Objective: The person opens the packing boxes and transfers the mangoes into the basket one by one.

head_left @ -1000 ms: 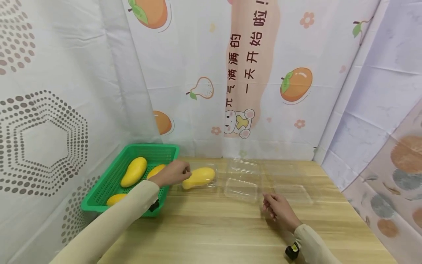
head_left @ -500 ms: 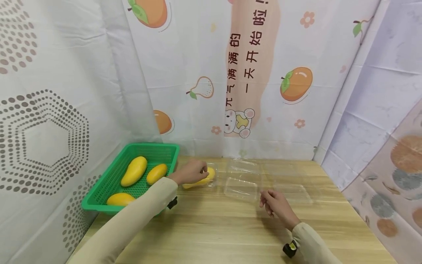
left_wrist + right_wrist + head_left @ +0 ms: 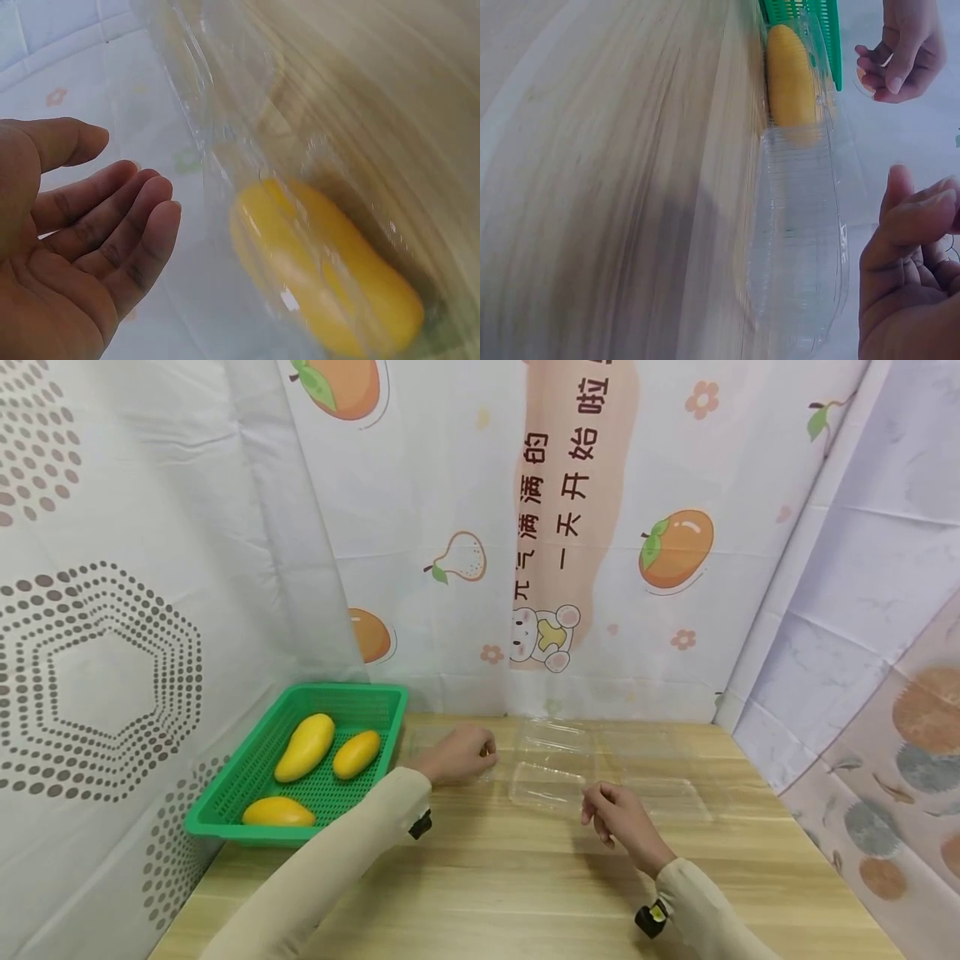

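My left hand (image 3: 459, 753) hovers over a clear plastic box, fingers loosely bent and holding nothing. In the head view it hides the yellow mango lying in that box; the left wrist view shows this mango (image 3: 322, 270) behind clear plastic, apart from the fingers. My right hand (image 3: 621, 822) is above the table, just in front of the middle clear plastic container (image 3: 551, 787). Its fingers are relaxed and grip nothing. From the right wrist, the boxed mango (image 3: 789, 79) appears beyond the middle container (image 3: 799, 217).
A green plastic basket (image 3: 217, 831) stands at the left with three mangoes, one of them a long yellow mango (image 3: 306, 747). Another clear container (image 3: 667, 797) lies at the right. A printed curtain (image 3: 450, 635) hangs behind the wooden table (image 3: 480, 893).
My left hand has moved right, from the near end of the boxed mango to above it, uncovering a mango in the basket. My right hand has shifted slightly left toward the middle container.
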`<state>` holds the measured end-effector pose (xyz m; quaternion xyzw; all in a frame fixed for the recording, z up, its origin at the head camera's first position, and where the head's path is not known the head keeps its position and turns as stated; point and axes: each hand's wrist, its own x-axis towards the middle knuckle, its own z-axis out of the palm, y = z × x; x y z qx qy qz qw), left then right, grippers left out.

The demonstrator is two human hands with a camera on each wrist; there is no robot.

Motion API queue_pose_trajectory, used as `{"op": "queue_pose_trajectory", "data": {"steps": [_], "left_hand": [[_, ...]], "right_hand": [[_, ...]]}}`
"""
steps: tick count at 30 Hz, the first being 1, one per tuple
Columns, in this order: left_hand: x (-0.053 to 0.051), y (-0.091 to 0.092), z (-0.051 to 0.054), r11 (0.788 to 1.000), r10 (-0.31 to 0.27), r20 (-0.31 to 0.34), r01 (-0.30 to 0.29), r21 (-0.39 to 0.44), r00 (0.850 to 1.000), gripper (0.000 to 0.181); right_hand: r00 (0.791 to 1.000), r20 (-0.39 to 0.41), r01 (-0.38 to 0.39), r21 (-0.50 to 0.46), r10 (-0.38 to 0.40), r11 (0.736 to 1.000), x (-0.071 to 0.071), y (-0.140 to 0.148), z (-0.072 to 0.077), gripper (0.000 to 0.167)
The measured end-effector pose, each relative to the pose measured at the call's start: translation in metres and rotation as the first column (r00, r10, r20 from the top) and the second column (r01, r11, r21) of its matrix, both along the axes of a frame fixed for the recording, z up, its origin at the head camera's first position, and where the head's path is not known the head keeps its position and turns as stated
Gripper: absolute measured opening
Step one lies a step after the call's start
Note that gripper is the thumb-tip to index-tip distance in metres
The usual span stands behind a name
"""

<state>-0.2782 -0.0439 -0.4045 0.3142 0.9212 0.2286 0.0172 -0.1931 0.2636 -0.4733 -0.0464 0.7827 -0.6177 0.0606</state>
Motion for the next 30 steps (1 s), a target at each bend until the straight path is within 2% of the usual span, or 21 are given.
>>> {"op": "queue_pose_trajectory", "data": {"steps": [6, 13, 22, 27, 30], "left_hand": [[0.003, 0.0, -0.012, 0.995, 0.013, 0.004, -0.013, 0.096, 1.0, 0.012], [0.007, -0.002, -0.026, 0.976, 0.051, -0.004, -0.049, 0.21, 0.999, 0.013], [0.015, -0.011, -0.042, 0.952, 0.075, 0.101, -0.102, 0.289, 0.992, 0.016], [0.017, -0.023, -0.054, 0.916, 0.1, 0.138, -0.145, 0.375, 0.985, 0.019], [0.017, -0.028, -0.059, 0.889, 0.137, 0.149, -0.188, 0.417, 0.979, 0.019]], "right_hand": [[1.0, -0.009, -0.008, 0.004, 0.008, 1.0, -0.002, -0.004, 0.002, 0.049], [1.0, -0.001, -0.004, -0.002, 0.004, 1.0, -0.004, -0.008, 0.003, 0.049], [1.0, 0.004, -0.024, -0.019, 0.024, 1.0, -0.005, -0.015, 0.005, 0.042], [1.0, -0.003, -0.024, -0.027, 0.024, 0.999, -0.007, -0.021, 0.006, 0.042], [1.0, -0.006, -0.031, -0.029, 0.031, 0.999, -0.008, -0.025, 0.006, 0.044]]}}
